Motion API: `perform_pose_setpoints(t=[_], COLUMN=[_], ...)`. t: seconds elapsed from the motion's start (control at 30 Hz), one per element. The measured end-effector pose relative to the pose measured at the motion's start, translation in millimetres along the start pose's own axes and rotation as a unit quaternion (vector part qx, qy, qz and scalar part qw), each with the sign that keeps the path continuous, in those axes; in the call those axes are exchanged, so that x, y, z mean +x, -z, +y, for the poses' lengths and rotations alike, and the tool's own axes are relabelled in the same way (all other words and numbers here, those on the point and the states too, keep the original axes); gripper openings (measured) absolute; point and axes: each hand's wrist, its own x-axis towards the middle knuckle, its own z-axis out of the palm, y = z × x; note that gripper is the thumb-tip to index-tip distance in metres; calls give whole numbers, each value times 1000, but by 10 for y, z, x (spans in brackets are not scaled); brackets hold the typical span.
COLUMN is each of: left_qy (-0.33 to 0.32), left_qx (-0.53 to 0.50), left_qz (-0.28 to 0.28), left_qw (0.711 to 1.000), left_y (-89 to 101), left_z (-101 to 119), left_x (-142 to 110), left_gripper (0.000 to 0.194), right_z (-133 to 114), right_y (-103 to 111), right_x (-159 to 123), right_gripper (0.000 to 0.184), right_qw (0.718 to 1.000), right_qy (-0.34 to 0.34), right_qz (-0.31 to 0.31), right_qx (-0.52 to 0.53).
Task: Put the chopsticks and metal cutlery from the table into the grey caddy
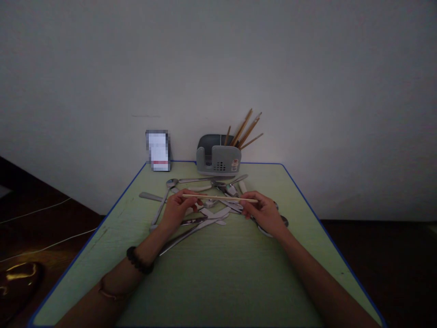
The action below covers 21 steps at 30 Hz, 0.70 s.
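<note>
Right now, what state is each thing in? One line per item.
Held stick: nearly level, raised above cutlery
Left hand: fingers closed near its left end
Right hand: fingers closed near its right end
Cutlery: loose, overlapping on table
Holder: upright, loaded
Sticks in holder: tilted rightward
Phone: standing, screen lit
Bracelet: worn on left wrist

The holder (218,157) stands at the far side of the table (218,282), the wall (218,68) behind it. Chopsticks (242,126) lean out of its right part. The phone (159,150) stands left of the holder. Cutlery (216,217) lies before the holder, spreading past both its sides; above that, a stick (221,198) runs crosswise between left fingers (189,200) and right fingers (247,205).
</note>
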Motion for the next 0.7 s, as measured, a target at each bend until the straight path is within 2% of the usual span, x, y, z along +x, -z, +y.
perform_pose_setpoints(t=[0.17, 0.47, 0.6, 0.7], left_qy=[6, 10, 25, 23], left_qx=[11, 45, 64, 45], left_qz=[1, -6, 5, 3], left_qw=[1000, 999, 998, 999], left_y=[6, -11, -33, -40], left_z=[-14, 43, 64, 41], left_x=[3, -5, -10, -10], left_gripper=[15, 18, 31, 36], right_z=[30, 11, -42, -73], right_y=[3, 15, 7, -5], right_x=[5, 18, 11, 4], right_gripper=[25, 28, 33, 38], right_qw=[1000, 997, 997, 998], right_qy=[5, -30, -37, -39], right_qz=[-8, 18, -18, -19], right_qx=[9, 71, 63, 55])
